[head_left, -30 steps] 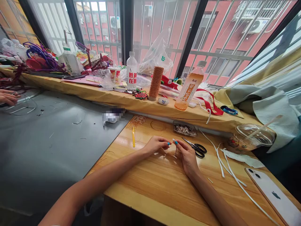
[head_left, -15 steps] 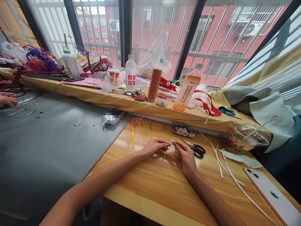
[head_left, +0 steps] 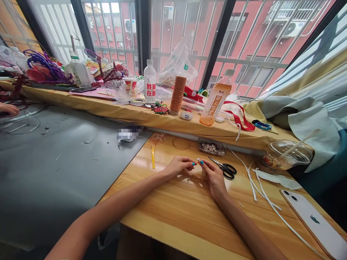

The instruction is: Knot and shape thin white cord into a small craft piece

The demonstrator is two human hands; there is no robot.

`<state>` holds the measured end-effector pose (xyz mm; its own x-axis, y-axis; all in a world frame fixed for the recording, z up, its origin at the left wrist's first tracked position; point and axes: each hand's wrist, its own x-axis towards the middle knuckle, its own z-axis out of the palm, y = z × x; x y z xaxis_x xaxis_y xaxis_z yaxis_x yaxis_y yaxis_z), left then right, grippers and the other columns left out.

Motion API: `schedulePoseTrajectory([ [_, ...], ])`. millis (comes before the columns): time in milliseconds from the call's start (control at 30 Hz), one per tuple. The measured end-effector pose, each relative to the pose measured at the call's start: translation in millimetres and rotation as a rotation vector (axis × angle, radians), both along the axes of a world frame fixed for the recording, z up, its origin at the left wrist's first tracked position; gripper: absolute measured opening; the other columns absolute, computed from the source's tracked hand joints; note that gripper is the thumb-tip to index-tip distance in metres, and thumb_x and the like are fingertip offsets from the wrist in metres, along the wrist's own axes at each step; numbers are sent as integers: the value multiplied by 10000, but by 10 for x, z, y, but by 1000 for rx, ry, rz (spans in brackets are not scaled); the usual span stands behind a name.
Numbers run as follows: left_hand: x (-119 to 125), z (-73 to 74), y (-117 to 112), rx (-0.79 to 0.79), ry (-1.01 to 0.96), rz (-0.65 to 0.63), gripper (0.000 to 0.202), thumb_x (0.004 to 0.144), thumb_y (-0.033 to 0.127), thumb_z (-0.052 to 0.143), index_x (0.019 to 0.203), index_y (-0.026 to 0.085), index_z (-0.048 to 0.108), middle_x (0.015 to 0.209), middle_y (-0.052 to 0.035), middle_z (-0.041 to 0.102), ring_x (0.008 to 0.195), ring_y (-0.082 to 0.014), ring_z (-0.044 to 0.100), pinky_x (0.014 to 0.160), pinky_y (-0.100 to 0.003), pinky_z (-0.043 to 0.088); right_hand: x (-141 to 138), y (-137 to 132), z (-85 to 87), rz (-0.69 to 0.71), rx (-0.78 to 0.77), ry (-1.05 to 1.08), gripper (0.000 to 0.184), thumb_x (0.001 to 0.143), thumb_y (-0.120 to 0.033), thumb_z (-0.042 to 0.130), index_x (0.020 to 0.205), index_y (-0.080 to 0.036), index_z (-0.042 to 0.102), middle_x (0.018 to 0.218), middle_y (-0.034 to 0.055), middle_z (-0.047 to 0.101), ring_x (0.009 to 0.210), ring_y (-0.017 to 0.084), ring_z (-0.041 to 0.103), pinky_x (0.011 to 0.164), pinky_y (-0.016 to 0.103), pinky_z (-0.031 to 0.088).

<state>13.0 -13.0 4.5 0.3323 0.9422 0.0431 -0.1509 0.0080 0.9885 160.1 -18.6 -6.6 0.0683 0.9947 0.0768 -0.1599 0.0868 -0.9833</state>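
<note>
Over the wooden table point(head_left: 168, 213), my left hand point(head_left: 179, 167) is closed in a pinch on a thin orange-brown thread that barely shows at the fingertips. Close beside it, my right hand point(head_left: 214, 177) pinches a small white piece of cord point(head_left: 198, 160) between thumb and forefinger. The fingertips of both hands nearly meet, and the thread seems to run to the white piece. Black-handled scissors point(head_left: 227, 170) lie just right of my right hand. To the left of my left hand rests a yellow tool with a narrow tip point(head_left: 153, 157).
Behind the hands stands a clear box of small pieces point(head_left: 211, 147). White cords point(head_left: 264, 195), a phone point(head_left: 311, 218) and a plastic cup point(head_left: 284, 159) are at right. Bottles, a thread-wound tube point(head_left: 178, 95) and clutter line the ledge. Another person's hand point(head_left: 9, 109) shows far left.
My fingertips have come slightly closer together at the white piece, and a little orange thread now shows there. The other person's hand at far left has shifted.
</note>
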Motion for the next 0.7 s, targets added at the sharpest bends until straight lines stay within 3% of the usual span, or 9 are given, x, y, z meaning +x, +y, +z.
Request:
schedulePoseTrajectory([
  [167, -8, -14, 9, 57, 12, -22, 317, 609, 334, 611, 796, 81, 652, 647, -33, 570, 615, -109, 477, 631, -231, 371, -9, -1, 10, 34, 35, -20, 193, 565, -348, 688, 688, -203, 658, 684, -8, 635, 727, 153, 554, 680, 252, 408],
  [233, -6, -21, 12, 81, 18, -31, 301, 613, 318, 603, 797, 85, 652, 652, -29, 568, 617, -108, 474, 630, -229, 372, -11, -15, 24, 31, 37, -33, 188, 573, -351, 684, 672, -196, 644, 627, -25, 601, 617, 113, 524, 581, 219, 395],
  [367, 4, -23, 4, 84, 50, -16, 268, 616, 288, 581, 770, 79, 647, 629, -19, 552, 592, -98, 452, 589, -215, 363, -16, -49, 50, 36, 28, -69, 249, 588, -399, 664, 686, -175, 618, 528, -55, 513, 393, 46, 330, 383, 199, 252],
  [500, 7, -16, -5, 60, 73, 29, 235, 620, 254, 556, 749, 76, 640, 592, -8, 531, 564, -89, 437, 545, -198, 350, -18, -55, 49, 39, 26, -99, 310, 577, -449, 652, 689, -166, 597, 504, -56, 484, 376, 45, 279, 361, 205, 191],
  [700, 10, -43, 10, 93, 81, -7, 246, 636, 284, 561, 759, 85, 637, 628, -21, 554, 587, -98, 467, 575, -200, 379, -11, -34, 50, 20, 45, -137, 300, 570, -445, 660, 663, -166, 599, 508, -47, 467, 416, 63, 324, 383, 209, 214],
])
